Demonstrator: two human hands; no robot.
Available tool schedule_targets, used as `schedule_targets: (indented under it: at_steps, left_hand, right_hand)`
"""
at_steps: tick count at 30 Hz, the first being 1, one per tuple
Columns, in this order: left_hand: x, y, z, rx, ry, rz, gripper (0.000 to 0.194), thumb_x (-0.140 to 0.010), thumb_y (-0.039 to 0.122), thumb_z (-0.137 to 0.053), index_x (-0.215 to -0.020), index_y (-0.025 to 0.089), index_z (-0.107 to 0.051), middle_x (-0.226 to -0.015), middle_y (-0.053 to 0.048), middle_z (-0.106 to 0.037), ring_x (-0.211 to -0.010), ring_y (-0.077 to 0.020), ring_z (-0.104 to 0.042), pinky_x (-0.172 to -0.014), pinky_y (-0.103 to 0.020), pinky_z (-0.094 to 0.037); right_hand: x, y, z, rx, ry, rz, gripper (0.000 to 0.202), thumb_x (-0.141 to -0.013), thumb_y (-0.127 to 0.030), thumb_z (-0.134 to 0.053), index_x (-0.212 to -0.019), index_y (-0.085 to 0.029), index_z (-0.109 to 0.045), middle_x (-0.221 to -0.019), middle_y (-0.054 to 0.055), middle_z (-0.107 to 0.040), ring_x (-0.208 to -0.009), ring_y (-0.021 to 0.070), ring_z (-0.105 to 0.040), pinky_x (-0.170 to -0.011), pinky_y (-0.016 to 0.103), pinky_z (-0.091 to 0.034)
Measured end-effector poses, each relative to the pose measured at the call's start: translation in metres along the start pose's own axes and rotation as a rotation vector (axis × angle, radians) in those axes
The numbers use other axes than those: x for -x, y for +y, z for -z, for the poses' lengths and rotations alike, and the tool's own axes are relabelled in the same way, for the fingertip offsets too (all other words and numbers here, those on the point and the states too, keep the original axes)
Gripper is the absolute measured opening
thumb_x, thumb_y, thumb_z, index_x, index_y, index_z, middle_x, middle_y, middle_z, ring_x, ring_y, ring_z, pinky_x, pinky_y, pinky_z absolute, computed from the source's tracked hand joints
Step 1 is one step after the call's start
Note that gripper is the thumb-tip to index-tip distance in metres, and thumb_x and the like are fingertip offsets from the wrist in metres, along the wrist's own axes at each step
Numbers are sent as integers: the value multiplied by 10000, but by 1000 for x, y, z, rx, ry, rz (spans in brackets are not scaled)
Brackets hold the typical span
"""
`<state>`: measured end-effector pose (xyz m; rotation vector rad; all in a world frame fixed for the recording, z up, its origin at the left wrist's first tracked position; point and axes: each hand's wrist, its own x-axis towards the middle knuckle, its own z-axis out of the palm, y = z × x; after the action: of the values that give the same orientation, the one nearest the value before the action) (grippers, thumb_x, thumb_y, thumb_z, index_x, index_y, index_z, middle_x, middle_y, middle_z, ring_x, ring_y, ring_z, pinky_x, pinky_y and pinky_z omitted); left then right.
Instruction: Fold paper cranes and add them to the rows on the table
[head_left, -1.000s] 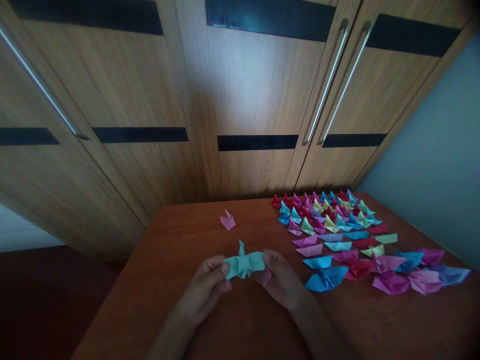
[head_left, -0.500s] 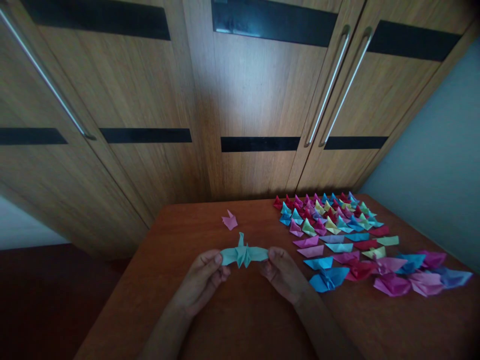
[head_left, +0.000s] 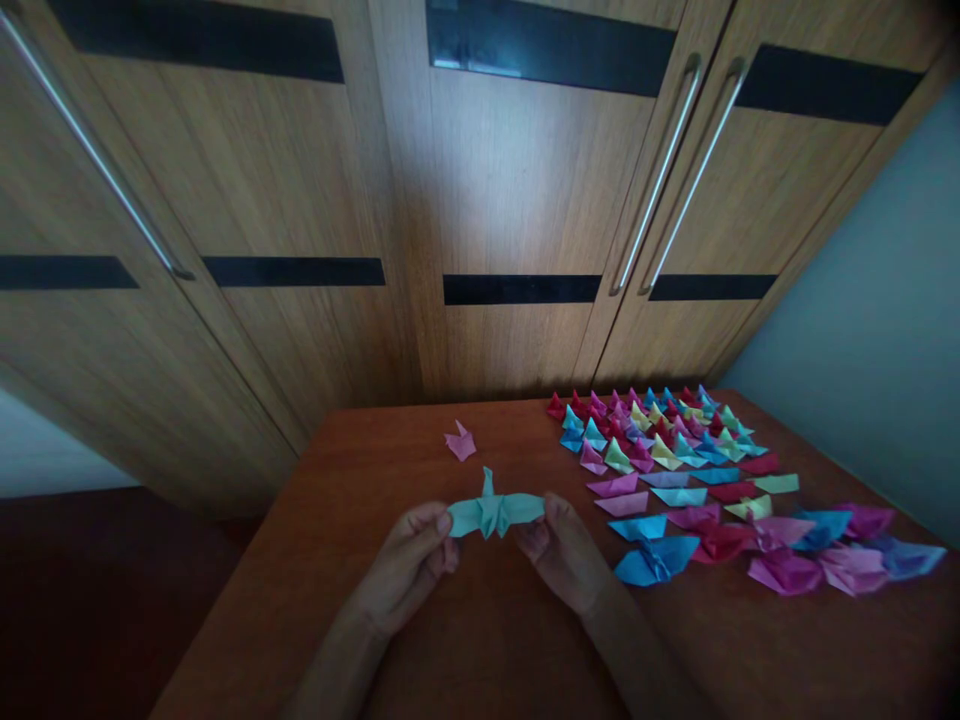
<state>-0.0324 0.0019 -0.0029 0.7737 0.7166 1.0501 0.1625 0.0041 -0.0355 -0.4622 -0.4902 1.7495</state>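
Note:
A turquoise origami crane (head_left: 493, 512) is held up over the table with its wings stretched out sideways. My left hand (head_left: 414, 562) pinches the tip of the left wing between thumb and fingers. The right wing's tip is pinched by my right hand (head_left: 566, 552). One narrow point of the crane stands up at its middle, and folded points hang below. Just beyond it on the table lies a small pink origami crane (head_left: 460, 441).
The brown table (head_left: 360, 450) stands against a wooden wardrobe (head_left: 517, 200). Rows of small folded paper pieces (head_left: 664, 452) in many colours cover its right side. Nearer lie larger ones, including a blue piece (head_left: 657, 560) close to my right forearm. A wall (head_left: 870, 350) bounds the right.
The turquoise crane and both hands have shifted slightly to the right. Its wings look a little more curved, and the grip on both tips stays the same.

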Motion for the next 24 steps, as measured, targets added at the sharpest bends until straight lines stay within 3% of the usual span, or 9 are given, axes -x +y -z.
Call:
schedule_targets:
  at_steps: [6, 10, 16, 24]
  left_hand:
    - [-4, 5, -2, -74, 53, 28, 219, -710, 326, -747, -661, 137, -646, -491, 23, -585, -458, -59, -474, -478, -159, -369]
    - [-7, 7, 1, -111, 92, 43, 185, -723, 307, -728, -742, 133, -667, -501, 20, -595, -463, -64, -484, -479, -162, -374]
    - [-7, 8, 3, -70, 120, 55, 152, -709, 265, -729, -705, 137, -648, -483, 31, -572, -448, -61, -465, -468, -165, -363]
    - [-5, 6, 3, -6, 52, 30, 211, -715, 292, -729, -631, 147, -601, -489, 31, -556, -473, -64, -469, -496, -165, -364]
  right_hand:
    - [-5, -7, -5, 60, 149, 41, 238, -712, -334, -766, -613, -175, -619, -553, -41, -562, -530, 65, -485, -541, 184, -393]
    - [-7, -12, -6, 197, 159, 95, 269, -744, -367, -731, -605, -168, -615, -555, -31, -557, -529, 69, -464, -520, 188, -369]
    - [-7, -15, -4, 372, 161, 88, 300, -771, -407, -695, -615, -160, -626, -530, -30, -525, -514, 68, -418, -508, 195, -332]
    - [-5, -13, -7, 206, 167, 35, 306, -700, -384, -762, -585, -169, -577, -542, -38, -519, -514, 69, -431, -512, 199, -341]
